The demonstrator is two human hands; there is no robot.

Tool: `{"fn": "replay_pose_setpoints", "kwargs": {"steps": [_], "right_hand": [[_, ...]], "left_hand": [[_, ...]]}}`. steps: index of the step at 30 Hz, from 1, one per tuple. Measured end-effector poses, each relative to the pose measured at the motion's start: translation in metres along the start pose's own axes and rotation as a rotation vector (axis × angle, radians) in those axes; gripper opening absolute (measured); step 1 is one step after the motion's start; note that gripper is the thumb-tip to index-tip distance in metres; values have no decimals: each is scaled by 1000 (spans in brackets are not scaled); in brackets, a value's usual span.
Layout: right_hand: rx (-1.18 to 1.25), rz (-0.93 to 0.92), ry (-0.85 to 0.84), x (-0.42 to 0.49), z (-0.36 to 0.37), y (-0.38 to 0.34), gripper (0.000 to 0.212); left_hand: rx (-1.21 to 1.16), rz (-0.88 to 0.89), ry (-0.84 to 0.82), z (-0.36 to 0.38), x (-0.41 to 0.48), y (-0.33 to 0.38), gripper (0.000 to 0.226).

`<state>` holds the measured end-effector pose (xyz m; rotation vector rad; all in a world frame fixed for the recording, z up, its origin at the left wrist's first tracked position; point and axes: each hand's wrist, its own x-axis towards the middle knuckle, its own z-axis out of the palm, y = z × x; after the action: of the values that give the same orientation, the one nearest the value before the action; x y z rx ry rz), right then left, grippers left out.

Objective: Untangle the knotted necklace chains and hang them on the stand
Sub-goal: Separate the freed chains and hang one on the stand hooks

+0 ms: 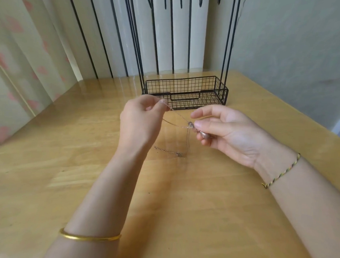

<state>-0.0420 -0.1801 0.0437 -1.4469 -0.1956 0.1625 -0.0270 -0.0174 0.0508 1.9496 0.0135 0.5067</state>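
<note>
At the centre of the frame, two bare hands hold thin silver necklace chains (180,116) above a wooden table (85,164). The left hand (140,119) pinches one strand between thumb and fingertips. The right hand (223,129) pinches the knot (190,124), with a small pendant (202,133) beside its fingers. A loose end trails onto the table below. The black wire stand (186,84) sits behind, upper centre, its visible hooks bare. The chains look light, limp, slippery and easily kinked. They are likely best held close beside the knot and teased gently, not pulled.
</note>
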Motion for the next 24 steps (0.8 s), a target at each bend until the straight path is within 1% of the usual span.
{"fn": "replay_pose_setpoints", "kwargs": {"steps": [2, 4, 5, 6, 7, 8, 10, 12, 14, 16, 19, 21, 24], "right_hand": [[-247, -53, 33, -1, 0, 2, 18], [-612, -114, 110, 1, -1, 6, 17], [-755, -130, 150, 3, -2, 9, 17], [-839, -129, 185, 5, -4, 12, 17], [-866, -117, 210, 6, -5, 14, 17], [-852, -105, 226, 7, -8, 15, 18], [-726, -76, 233, 8, -10, 16, 19], [-582, -52, 214, 7, -9, 13, 22], [-429, -26, 193, 5, -8, 11, 24], [-298, -20, 203, 5, -8, 8, 25], [-117, -20, 234, 6, -8, 6, 23], [-17, -23, 240, 7, -7, 5, 23], [70, -48, 246, 7, -6, 5, 24]], "left_hand": [[27, 12, 46, -3, 4, -5, 22], [34, 18, 102, -9, 7, -8, 21], [16, 14, 136, -12, 9, -9, 20], [-9, 8, 171, -16, 10, -8, 20], [-39, -6, 201, -19, 11, -7, 21], [-78, -26, 229, -22, 11, -5, 23], [-177, -89, 257, -28, 12, -3, 24], [-338, -182, 229, -33, 16, -4, 26], [-549, -286, 169, -35, 17, -4, 27], [-669, -358, 148, -36, 17, -4, 28], [-678, -408, 119, -37, 17, -5, 26], [-603, -411, 102, -37, 17, -6, 23], [-487, -400, 48, -36, 15, -5, 22]]}}
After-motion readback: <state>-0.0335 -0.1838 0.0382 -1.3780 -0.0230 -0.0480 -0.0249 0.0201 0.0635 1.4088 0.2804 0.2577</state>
